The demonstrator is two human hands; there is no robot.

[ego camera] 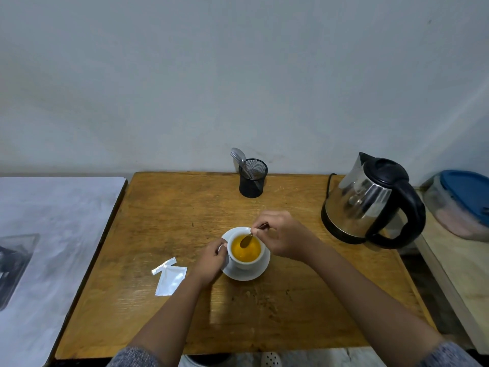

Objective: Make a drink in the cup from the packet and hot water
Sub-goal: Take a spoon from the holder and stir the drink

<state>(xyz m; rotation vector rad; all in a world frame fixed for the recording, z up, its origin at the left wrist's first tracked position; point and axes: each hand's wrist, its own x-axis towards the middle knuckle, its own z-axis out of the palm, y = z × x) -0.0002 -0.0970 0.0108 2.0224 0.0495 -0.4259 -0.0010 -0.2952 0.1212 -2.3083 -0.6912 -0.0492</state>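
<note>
Left of the fingers, the torn packet (169, 277) lies spent on the surface (304, 300). The left hand (210, 262) grips the handle of the cup (244, 251) on its saucer (246, 274). The right hand (280, 235) pinches the spoon (247, 239), its bowl in the orange drink. Brisk stirring could slop hot liquid over the rim. Further right, the kettle (370, 200) stands well apart.
</note>
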